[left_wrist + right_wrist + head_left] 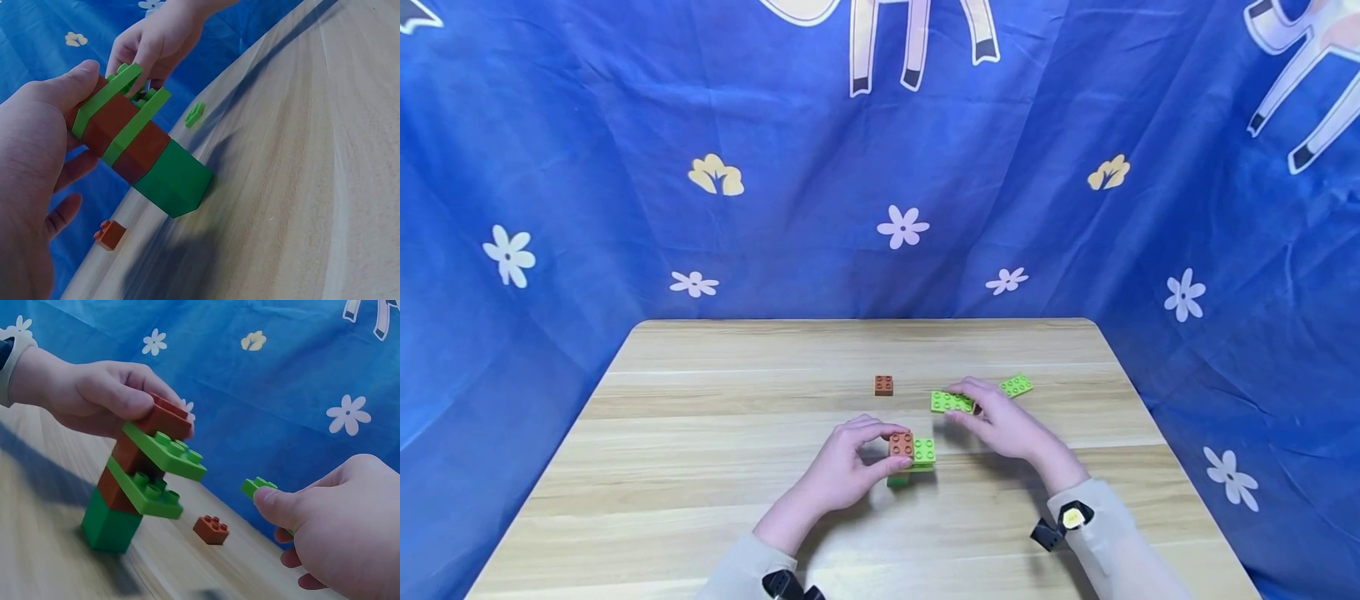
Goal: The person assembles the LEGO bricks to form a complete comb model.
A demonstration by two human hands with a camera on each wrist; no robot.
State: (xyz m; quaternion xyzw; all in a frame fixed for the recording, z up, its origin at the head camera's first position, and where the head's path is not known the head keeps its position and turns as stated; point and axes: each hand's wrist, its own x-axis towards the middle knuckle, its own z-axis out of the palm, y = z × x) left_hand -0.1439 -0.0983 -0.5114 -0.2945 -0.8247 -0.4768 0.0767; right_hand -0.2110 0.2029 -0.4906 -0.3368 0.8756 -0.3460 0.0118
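A tower of toy building bricks stands upright on the table, with a dark green brick at its base. Above that, brown bricks alternate with two light green plates that jut out to one side. My left hand grips the brown brick at the top between thumb and fingers. Right of the tower, my right hand pinches a loose light green plate by its end. The right wrist view shows only part of this plate beyond the thumb.
Another light green plate lies beyond the right hand. A loose brown brick sits on the wooden table behind the tower. Blue patterned cloth hangs behind the table and along its sides.
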